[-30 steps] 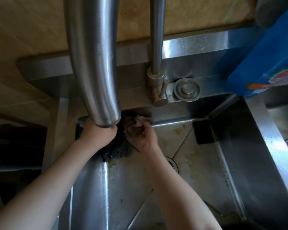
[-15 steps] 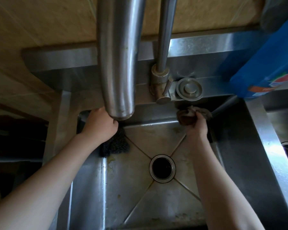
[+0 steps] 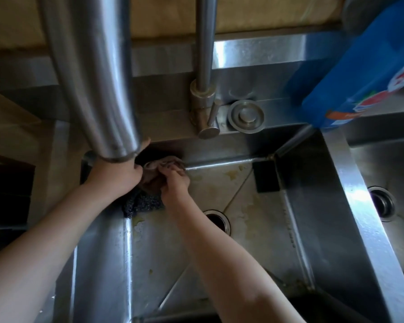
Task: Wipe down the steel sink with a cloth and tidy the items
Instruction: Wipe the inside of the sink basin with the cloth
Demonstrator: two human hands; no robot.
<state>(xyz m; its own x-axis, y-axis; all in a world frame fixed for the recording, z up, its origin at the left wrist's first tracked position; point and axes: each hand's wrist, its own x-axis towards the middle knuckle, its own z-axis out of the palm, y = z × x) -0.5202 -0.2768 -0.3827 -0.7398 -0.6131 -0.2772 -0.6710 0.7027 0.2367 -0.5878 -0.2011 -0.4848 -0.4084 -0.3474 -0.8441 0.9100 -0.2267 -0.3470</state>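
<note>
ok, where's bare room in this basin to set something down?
Free: the sink floor right of the drain, bordered by the right wall and the black pad at the back. Crowded: the back-left corner, where the left hand, the right hand gripping the cloth and the dark scourer bunch under the spout.

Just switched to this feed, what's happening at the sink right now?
A person is wiping the stainless steel sink. The right hand grips a crumpled brown cloth and presses it into the basin's back left corner, just below the thick curved steel faucet spout. The left hand sits beside it, over a dark mesh scouring pad; whether it grips the pad is hidden. Yellowish stains mark the basin floor near the round drain. A blue printed packet is at the back right.
</note>
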